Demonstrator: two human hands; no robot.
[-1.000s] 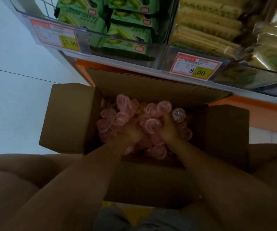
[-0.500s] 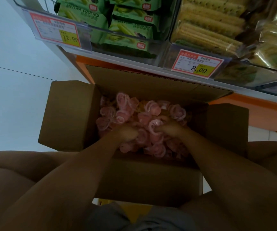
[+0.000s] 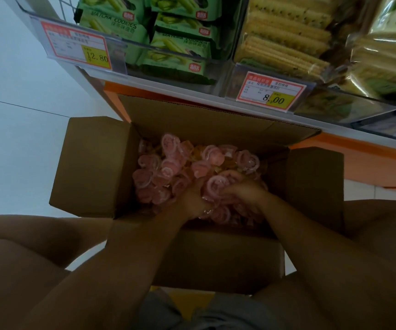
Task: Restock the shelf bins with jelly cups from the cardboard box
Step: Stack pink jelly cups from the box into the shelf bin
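Inside the open cardboard box (image 3: 92, 163), left hand (image 3: 192, 200) and right hand (image 3: 243, 190) both curl round a clump of pink jelly cups (image 3: 166, 167) (scooped between them).

I am cupping jelly cups (image 3: 214, 186) between my left grip (image 3: 192, 198) and right grip (image 3: 243, 189) in the cardboard box (image 3: 92, 163), shelf bins (image 3: 125, 44) at twelve o'clock.
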